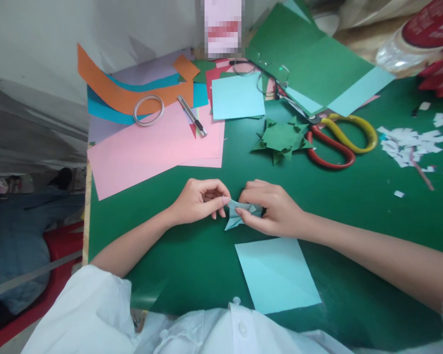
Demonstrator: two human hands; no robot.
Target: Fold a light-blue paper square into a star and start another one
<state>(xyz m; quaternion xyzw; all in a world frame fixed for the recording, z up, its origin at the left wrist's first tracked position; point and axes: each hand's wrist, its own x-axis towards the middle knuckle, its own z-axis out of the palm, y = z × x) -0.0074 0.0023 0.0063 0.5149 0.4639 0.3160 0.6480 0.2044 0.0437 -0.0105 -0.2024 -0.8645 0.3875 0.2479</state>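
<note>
A small folded piece of light blue paper (235, 217) lies between both hands on the green table cover (177, 255). My left hand (199, 200) pinches its left edge with curled fingers. My right hand (271, 206) grips its right side, fingers closed around the fold. A flat light blue square sheet (276, 274) lies just in front of the hands, near my white shirt.
A folded green paper shape (282, 140) sits beyond the hands, next to red-and-yellow scissors (341, 142). Pink sheets (147, 147), orange and blue strips, a tape ring (148, 110) and a craft knife (192, 116) lie at far left. White paper scraps (413, 145) are at right. Glasses (266, 73) rest on green sheets.
</note>
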